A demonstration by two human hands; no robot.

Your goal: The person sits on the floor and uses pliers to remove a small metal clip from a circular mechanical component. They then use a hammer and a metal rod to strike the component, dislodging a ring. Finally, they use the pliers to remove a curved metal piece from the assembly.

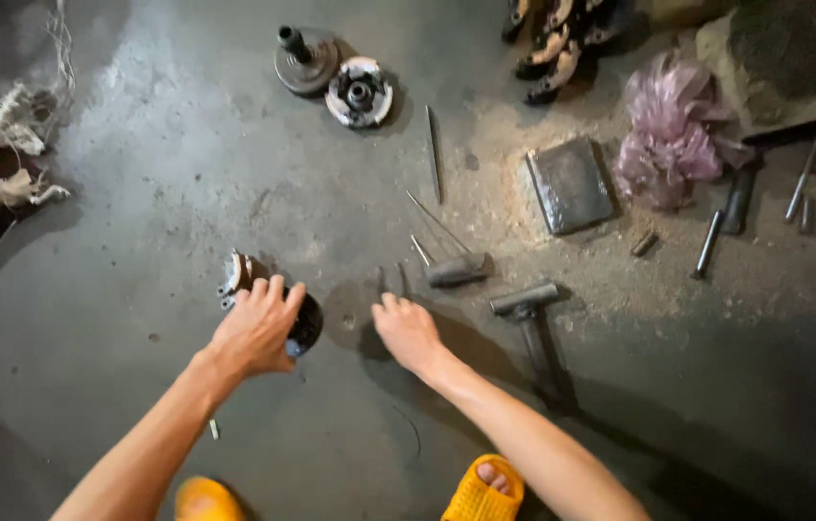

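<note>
- Grimy concrete floor [138, 193] all around, the hammer [533, 318] as landmark.
- Left hand [255, 328], well left of the hammer, fingers closed over a round dark metal part [304, 326] standing on the floor — gripped, not lifted.
- Right hand [406, 330], just left of the hammer, is open and empty; its fingertips reach toward a small thin piece [400, 280] — not yet grasped.
- Beyond the hammer lie two disc-shaped parts [335, 79].

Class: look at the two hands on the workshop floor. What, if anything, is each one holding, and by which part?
The left hand grips a round metal part from above, by its top and rim. The right hand holds nothing clearly visible; its fingers touch the floor.
</note>
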